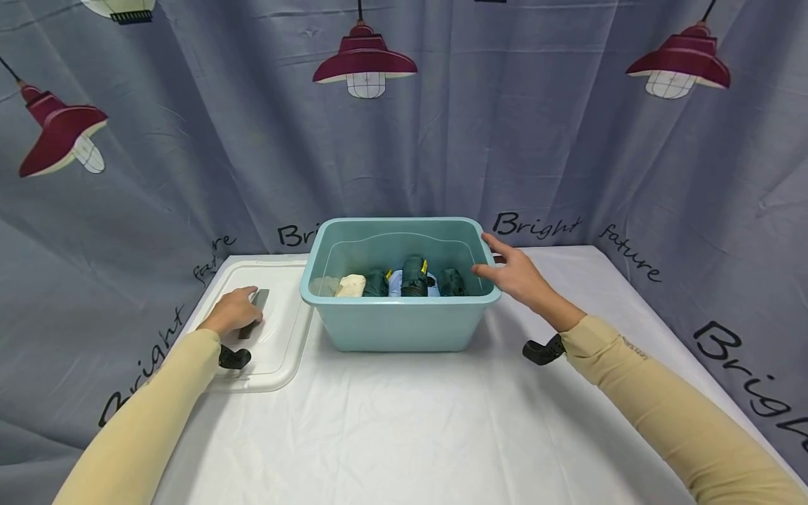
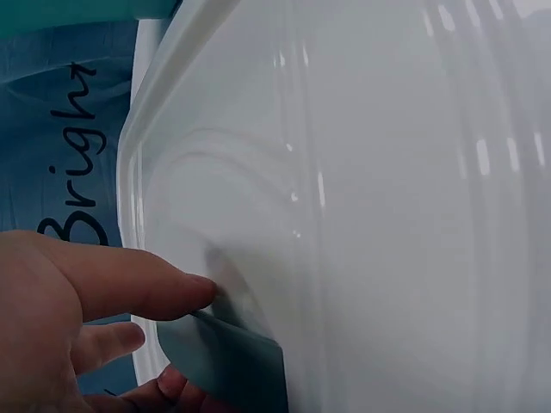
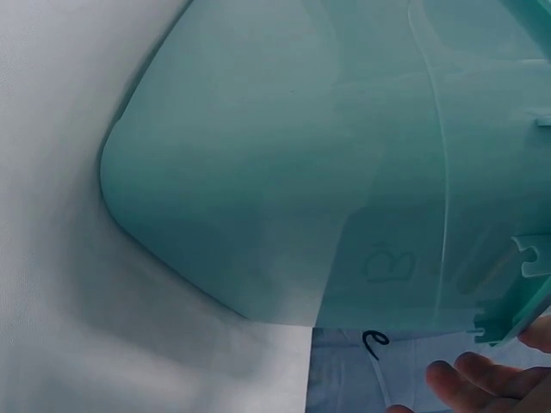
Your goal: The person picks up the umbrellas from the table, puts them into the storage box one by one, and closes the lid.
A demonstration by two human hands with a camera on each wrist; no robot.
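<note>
On the table stands a light teal storage bin [image 1: 399, 324] holding several small bundles: a cream one [image 1: 351, 285], dark green ones [image 1: 414, 276] and light blue cloth partly hidden behind them. My right hand [image 1: 514, 277] is at the bin's right rim. Its thumb reaches over the edge, while loosely bent fingers hang outside, apart from the wall in the right wrist view. A white lid [image 1: 278, 351] lies left of the bin. My left hand [image 1: 233, 311] pinches the lid's grey handle [image 2: 228, 357] between thumb and fingers, some of them hidden below it.
A white cloth [image 1: 429, 421] covers the table. Behind and at both sides hangs a grey-blue curtain [image 1: 442, 140] printed with lamps and lettering. The lid's right edge lies close against the bin's left side. Black wrist cameras [image 1: 544, 350] sit below both wrists.
</note>
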